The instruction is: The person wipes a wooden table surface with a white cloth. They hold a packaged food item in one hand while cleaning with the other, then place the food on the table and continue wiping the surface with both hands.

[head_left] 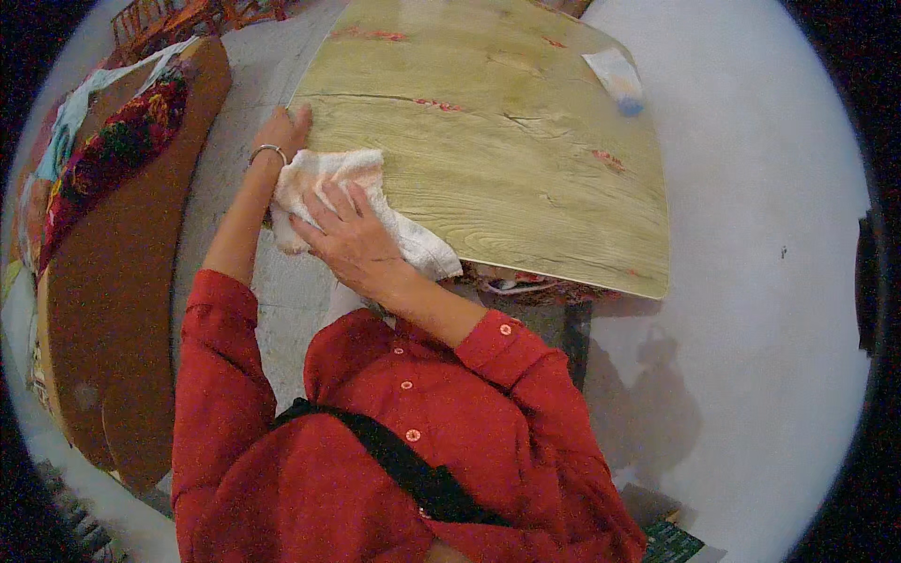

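Note:
A white and peach towel (340,170) lies over the near left corner of a wood-grain table (526,178), with part of it hanging past the edge. My right hand (350,239) presses flat on the towel, its fingers spread. At the table's left edge rests my left hand (284,129), just beyond the towel; a bangle circles that wrist. Its fingers are mostly hidden or blurred against the edge.
A white and blue packet (615,81) lies at the table's far right, near the pale wall (760,188). Under the near edge, patterned cloth items (511,281) show. To my left stands a brown couch-like piece (113,310) with a colourful cloth (122,145) on it.

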Demonstrator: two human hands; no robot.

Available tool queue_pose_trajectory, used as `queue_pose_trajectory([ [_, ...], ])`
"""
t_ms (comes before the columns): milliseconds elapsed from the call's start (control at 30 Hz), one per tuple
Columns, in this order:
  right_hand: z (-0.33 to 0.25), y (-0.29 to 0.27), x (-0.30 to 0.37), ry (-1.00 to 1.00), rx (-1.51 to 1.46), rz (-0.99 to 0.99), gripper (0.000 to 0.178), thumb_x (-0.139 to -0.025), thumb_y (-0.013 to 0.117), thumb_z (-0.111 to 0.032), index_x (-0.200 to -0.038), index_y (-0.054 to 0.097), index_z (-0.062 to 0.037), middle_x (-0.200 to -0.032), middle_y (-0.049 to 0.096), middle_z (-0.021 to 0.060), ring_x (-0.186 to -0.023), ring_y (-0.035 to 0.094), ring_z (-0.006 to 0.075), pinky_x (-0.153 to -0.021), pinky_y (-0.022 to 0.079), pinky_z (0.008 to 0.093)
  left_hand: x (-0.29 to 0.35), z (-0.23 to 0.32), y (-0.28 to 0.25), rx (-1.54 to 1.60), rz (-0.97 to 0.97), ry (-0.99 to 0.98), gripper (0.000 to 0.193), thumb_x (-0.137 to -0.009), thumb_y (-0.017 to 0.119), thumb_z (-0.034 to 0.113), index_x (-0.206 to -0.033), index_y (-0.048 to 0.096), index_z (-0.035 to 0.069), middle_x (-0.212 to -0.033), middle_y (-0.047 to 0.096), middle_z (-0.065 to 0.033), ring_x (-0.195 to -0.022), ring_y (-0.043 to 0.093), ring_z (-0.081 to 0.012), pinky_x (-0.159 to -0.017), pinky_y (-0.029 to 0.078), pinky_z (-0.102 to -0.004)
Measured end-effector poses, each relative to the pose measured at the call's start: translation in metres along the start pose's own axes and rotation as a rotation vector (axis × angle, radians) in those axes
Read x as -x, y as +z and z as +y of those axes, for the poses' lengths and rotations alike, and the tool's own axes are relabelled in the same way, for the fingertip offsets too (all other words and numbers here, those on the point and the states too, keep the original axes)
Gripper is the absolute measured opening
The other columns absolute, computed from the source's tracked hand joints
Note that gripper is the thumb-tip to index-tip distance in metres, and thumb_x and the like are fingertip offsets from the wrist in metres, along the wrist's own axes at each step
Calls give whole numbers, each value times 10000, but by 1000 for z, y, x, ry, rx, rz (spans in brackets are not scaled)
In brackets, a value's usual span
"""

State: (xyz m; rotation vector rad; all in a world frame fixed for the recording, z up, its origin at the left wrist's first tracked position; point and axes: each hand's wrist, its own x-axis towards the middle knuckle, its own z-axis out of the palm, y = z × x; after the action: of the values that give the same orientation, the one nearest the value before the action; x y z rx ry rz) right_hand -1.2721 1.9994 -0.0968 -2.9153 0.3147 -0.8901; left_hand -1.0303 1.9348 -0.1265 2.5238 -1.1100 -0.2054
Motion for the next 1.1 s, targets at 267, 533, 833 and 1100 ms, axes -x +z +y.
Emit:
queue_pose_trajectory([
  [267,64,-118,105,299,-35,-142,408,-778,593,-221,-1166,538,-108,-1330,411,123,-1236,361,331,-1024,258,478,8,-1,0,-20,-19,-23,655,-863,347,558,-1123,468,-31,-1077,554,-286,-1024,526,-419,-874,405,-457],
  [533,208,-182,213,710,387,-58,410,-881,462,-269,-1237,475,-66,-1293,427,167,-1189,358,390,-1007,242,483,7,4,-2,-56,11,-15,645,-864,335,567,-1094,475,-19,-1046,566,-285,-988,536,-439,-854,410,-472],
  [833,237,-72,59,552,458,-140,317,-887,410,-235,-1144,555,-118,-1183,517,166,-1117,450,349,-913,343,498,20,10,-13,-133,2,-90,627,-859,352,568,-1106,497,11,-1071,570,-254,-1001,544,-411,-854,412,-475],
  [1100,225,-82,30,536,-142,180,252,-862,455,-204,-940,600,-13,-838,601,187,-798,579,327,-733,442,359,15,12,-14,-67,-14,-69,605,-861,370,547,-1116,499,14,-1074,569,-247,-1019,533,-407,-869,407,-462],
])
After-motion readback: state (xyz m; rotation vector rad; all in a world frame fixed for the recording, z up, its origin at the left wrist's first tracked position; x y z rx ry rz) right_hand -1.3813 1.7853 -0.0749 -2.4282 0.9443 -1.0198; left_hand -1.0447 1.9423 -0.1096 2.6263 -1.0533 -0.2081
